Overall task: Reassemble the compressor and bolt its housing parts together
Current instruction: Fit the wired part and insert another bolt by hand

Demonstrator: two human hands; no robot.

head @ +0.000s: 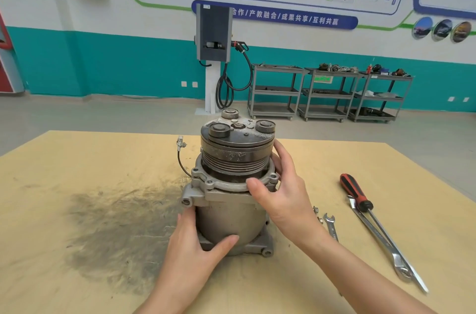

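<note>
The compressor stands upright on the desk between both hands: the left hand cups its body, steadying it. The right hand grips the front flange, probably seating it (wrenches wait just right).

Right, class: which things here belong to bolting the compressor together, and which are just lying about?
Belong to the job:
compressor, held by left hand and right hand
small spanner
long spanner
loose bolts

Lying about:
screwdriver, possibly
charging unit
trolleys
</note>
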